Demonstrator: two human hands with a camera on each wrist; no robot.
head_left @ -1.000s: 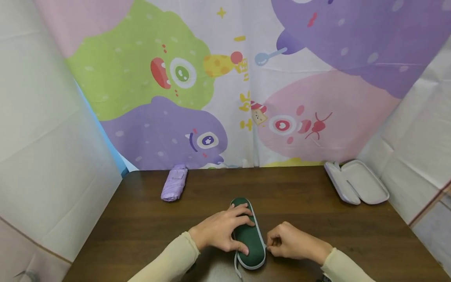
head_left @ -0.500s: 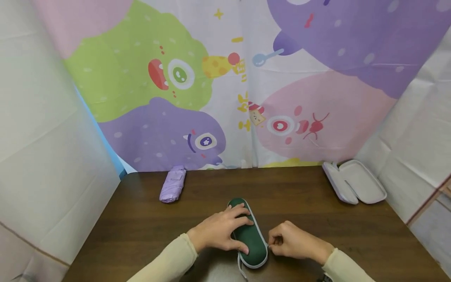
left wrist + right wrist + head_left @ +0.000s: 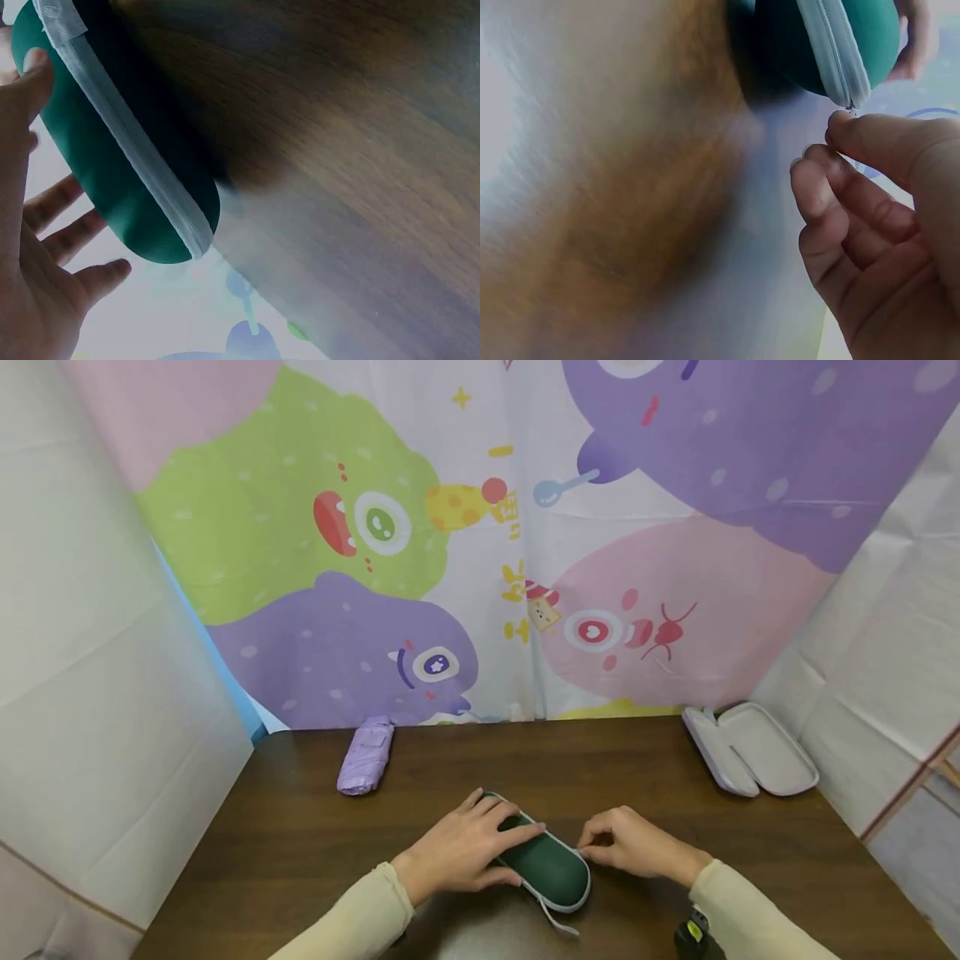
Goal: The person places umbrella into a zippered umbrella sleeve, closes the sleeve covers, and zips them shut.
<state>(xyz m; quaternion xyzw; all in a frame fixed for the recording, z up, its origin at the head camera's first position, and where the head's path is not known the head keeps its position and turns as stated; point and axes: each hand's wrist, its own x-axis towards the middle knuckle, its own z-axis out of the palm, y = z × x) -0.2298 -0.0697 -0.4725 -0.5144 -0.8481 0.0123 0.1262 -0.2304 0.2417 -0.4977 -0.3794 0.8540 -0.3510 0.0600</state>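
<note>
A green zippered glasses case (image 3: pixel 555 870), oblong with a pale zip round its side, lies slanted on the table. My left hand (image 3: pixel 461 850) holds its far end from above, thumb on the near side and fingers spread over the top and far side. At the case's right edge, my right hand (image 3: pixel 637 843) pinches the zip pull, its thumb and fingertips meeting at the end of the zip (image 3: pixel 840 56) in the right wrist view. The pull itself is mostly hidden by those fingers. The zip looks closed along the side in the left wrist view. A grey strap (image 3: pixel 558 924) trails from the near side.
A folded lilac umbrella (image 3: pixel 365 756) lies at the back left of the dark wooden table (image 3: pixel 300 852). At the back right an unzipped pale case (image 3: pixel 772 752) lies spread apart. A cartoon-printed cloth (image 3: pixel 510 677) hangs behind the table's far edge.
The glasses case has turned, its near end swinging right. My right hand has shifted slightly right and away from me, still at the zip pull. My left hand's fingers have moved on the case.
</note>
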